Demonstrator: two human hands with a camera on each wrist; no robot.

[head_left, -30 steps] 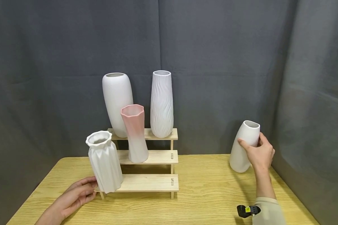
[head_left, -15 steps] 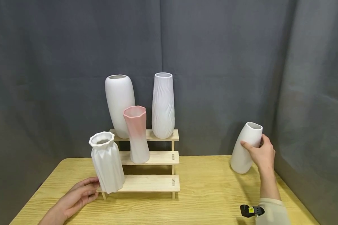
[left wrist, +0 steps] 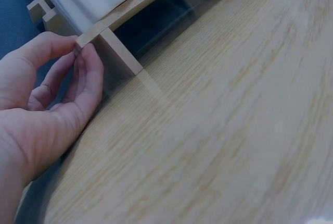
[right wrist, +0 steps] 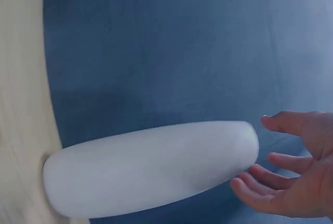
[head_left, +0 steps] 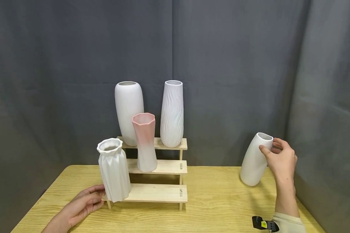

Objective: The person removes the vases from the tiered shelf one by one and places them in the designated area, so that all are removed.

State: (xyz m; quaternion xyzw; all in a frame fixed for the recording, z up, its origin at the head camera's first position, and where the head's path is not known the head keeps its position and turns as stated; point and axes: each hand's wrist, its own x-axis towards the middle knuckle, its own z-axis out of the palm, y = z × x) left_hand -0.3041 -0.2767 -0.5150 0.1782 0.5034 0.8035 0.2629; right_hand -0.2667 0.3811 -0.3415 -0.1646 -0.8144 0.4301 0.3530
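My left hand (head_left: 83,205) pinches the left end of the lowest board of a three-step wooden display stand (head_left: 154,193); the left wrist view shows thumb and fingers (left wrist: 89,78) on the board's end. Just beside that hand, a white pleated vase (head_left: 115,176) with a scalloped rim stands on this lowest step. At the right of the table, a smooth white vase (head_left: 252,165) with a slanted mouth stands on the tabletop. My right hand (head_left: 281,160) is by its upper part, fingers spread; in the right wrist view the fingers stand apart from the vase (right wrist: 151,169).
A pink-to-white vase (head_left: 145,145) stands on the middle step. The top step carries a smooth tall white vase (head_left: 129,111) and a wavy-ribbed white vase (head_left: 172,116). Grey curtains (head_left: 221,81) hang behind and at both sides of the wooden table (head_left: 215,204).
My right hand has drawn off to the right, its thumb now nearer the smooth vase's edge. The left hand keeps its hold on the stand. The whole head view has shifted slightly.
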